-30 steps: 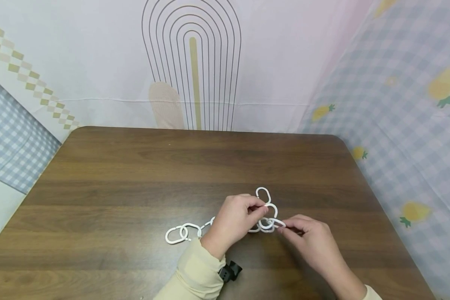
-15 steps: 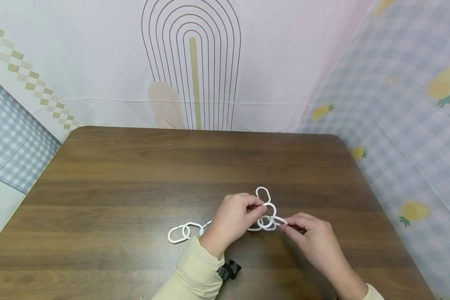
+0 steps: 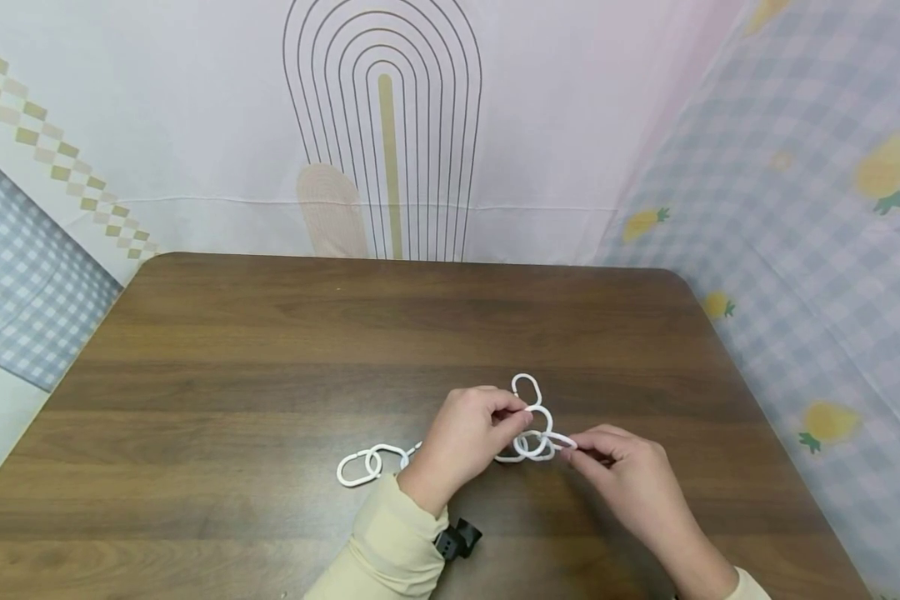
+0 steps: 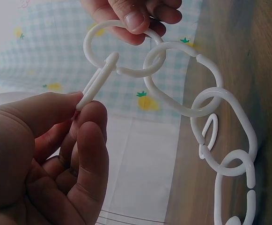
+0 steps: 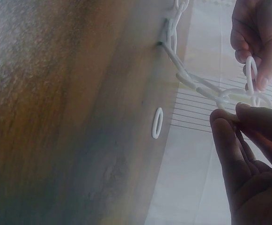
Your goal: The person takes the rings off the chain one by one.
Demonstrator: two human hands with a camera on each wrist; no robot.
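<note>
My left hand (image 3: 471, 433) pinches a white plastic chain link (image 4: 97, 85) between thumb and forefinger. Its tip meets the end link (image 4: 91, 40) of a white chain near that link's gap; whether it passes through, I cannot tell. The thumb and forefinger of my right hand (image 3: 626, 473) pinch that end link. From there the chain (image 4: 238, 119) of several joined oval links runs down to the table and leftward behind my left hand, its far links (image 3: 358, 469) showing left of the wrist. A separate white link (image 3: 527, 389) lies on the table just beyond my left fingertips.
The brown wooden table (image 3: 307, 333) spreads around both hands. A printed white cloth (image 3: 555, 125) hangs behind its far edge, and a checked cloth (image 3: 810, 292) borders the right side. A black strap mount (image 3: 459, 540) sits at my left wrist.
My right hand has drawn slightly to the right with its link. The chain's left end has slid a little rightward. My left hand has barely moved and still pinches its link.
</note>
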